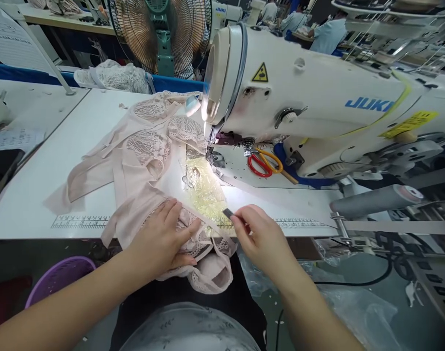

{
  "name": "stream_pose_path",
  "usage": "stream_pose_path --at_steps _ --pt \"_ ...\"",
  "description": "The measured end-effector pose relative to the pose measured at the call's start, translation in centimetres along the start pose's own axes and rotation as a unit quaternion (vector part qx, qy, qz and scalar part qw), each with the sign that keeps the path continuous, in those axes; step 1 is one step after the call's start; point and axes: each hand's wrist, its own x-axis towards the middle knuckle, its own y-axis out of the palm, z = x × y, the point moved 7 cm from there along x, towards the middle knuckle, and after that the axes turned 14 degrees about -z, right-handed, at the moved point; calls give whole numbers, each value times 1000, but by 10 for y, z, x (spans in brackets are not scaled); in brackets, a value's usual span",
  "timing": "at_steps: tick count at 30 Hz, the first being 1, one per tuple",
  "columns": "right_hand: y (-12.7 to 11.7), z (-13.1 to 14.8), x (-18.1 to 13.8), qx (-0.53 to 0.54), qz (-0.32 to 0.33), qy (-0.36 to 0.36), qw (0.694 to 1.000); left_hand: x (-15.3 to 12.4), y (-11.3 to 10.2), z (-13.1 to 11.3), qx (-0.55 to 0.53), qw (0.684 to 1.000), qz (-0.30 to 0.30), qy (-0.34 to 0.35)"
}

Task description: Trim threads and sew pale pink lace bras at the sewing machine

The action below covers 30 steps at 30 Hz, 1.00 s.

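Observation:
My left hand (pixel 164 239) lies flat, fingers spread, on a pale pink lace garment (pixel 142 151) at the front edge of the white sewing table (pixel 43 185). My right hand (pixel 257 234) is pinched on a small dark tag-like piece (pixel 228 213) just right of the garment's edge. The garment stretches from my lap up to the needle area (pixel 211 156) of a white JUKI sewing machine (pixel 317 97), under its bright lamp.
Red and orange-handled scissors (pixel 264 163) lie on the machine bed. A green fan (pixel 160 34) stands behind the table with a lace pile (pixel 112 78) beside it. A purple bin (pixel 57 278) sits low left. Other people work at the back right.

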Motion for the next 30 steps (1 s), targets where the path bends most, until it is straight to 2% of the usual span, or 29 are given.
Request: stream_pose_path --at_steps 3,7,13,18,24,27,30 --pt "26 23 13 29 32 -52 998 -1 0 2 1 1000 -12 -1" --pt "55 41 24 -6 47 -101 994 -2 1 1 8 999 -40 16" --pt "69 47 27 -57 65 -134 987 -4 1 1 7 997 -64 29" --pt "65 49 24 -81 89 -168 978 -3 2 1 3 999 -44 27" --pt "38 35 7 -117 136 -151 972 -1 4 2 -6 1000 -7 7" --pt "24 30 3 -105 102 -144 979 -2 5 3 -19 1000 -3 -4" --pt "22 29 4 -79 54 -148 984 -1 6 3 -27 1000 9 0"
